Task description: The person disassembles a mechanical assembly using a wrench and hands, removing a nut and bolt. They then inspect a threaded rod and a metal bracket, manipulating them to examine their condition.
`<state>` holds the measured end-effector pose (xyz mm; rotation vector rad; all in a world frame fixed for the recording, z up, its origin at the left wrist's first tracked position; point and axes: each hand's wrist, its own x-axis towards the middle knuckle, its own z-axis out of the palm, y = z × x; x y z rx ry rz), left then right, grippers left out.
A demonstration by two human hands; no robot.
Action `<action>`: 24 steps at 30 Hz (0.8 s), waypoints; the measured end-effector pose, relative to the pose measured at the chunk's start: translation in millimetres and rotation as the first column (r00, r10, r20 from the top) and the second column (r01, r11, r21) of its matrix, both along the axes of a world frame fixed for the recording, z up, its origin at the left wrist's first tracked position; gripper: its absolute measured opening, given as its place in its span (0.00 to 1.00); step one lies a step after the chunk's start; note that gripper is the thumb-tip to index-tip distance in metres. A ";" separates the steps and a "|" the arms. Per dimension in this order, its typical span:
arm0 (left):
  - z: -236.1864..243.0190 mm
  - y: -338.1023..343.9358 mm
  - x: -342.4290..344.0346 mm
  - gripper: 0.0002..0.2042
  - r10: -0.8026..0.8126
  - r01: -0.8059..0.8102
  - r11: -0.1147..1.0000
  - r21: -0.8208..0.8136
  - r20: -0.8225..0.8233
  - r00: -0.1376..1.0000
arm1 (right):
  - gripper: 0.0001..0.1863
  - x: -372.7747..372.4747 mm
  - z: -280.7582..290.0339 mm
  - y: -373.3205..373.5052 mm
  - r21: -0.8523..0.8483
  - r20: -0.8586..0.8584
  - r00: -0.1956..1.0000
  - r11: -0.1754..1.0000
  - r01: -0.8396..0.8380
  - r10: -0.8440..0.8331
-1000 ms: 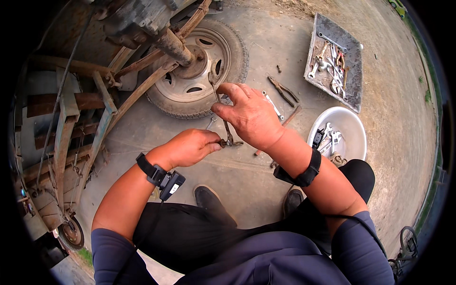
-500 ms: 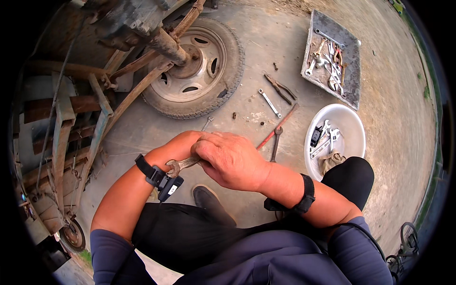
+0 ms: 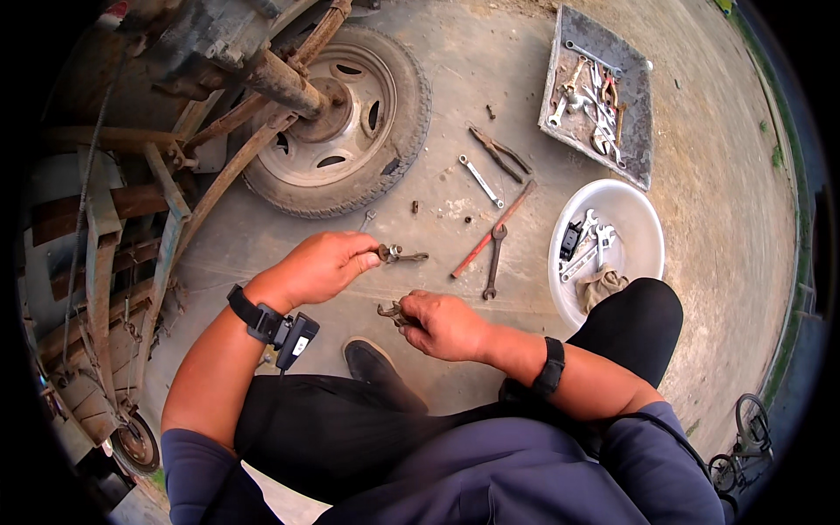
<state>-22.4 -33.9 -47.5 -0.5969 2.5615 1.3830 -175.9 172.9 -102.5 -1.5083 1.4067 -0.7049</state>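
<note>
In the middle of the head view, my left hand (image 3: 313, 269) is closed on a small rusty metal piece with a bolt and nut (image 3: 404, 255), its narrow end pointing right. The fingers hide part of it, so its exact kind cannot be told. Lower and to the right, my right hand (image 3: 444, 325) grips an open-ended wrench (image 3: 387, 311), its jaw sticking out to the left. The two hands are apart, and the wrench does not touch the metal piece. Beyond my right hand, another wrench (image 3: 494, 262) lies on the concrete beside a red bar (image 3: 493, 231).
Pliers (image 3: 500, 152), a combination wrench (image 3: 480, 181) and small nuts lie farther off. A grey tray (image 3: 637, 131) of tools stands at far right, with a white basin (image 3: 646, 232) of wrenches nearer. A wheel (image 3: 398, 114) and rusty vehicle frame (image 3: 105, 201) fill the left.
My hands, one over the other before, have separated. The right hand moved down with the wrench, and the metal piece in my left hand now shows. The view shifted slightly.
</note>
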 end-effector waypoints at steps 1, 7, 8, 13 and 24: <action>1.0 -1.2 -0.7 0.09 0.004 -0.004 1.000 0.001 0.010 1.000 | 0.09 -2.3 1.6 -1.2 0.008 -0.013 1.000 1.000 0.005 -0.005; -1.6 -4.0 -2.1 0.09 0.003 -0.004 1.000 0.011 0.006 1.000 | 0.10 -45.4 12.8 -23.6 0.109 -0.058 0.982 0.977 0.185 -0.179; -1.7 -4.1 -3.5 0.10 -0.003 0.003 1.000 0.014 0.009 1.000 | 0.11 -61.4 11.3 -30.6 0.108 0.029 0.965 0.961 0.255 -0.259; -2.3 -4.2 -1.3 0.09 0.003 -0.003 1.000 0.008 0.022 1.000 | 0.22 -128.0 49.8 -58.4 0.390 0.349 0.662 0.745 0.540 -0.663; -4.6 -4.7 -5.3 0.09 -0.007 0.007 1.000 0.018 0.017 1.000 | 0.25 -139.4 38.9 -59.1 0.539 0.578 0.352 0.668 0.513 -0.736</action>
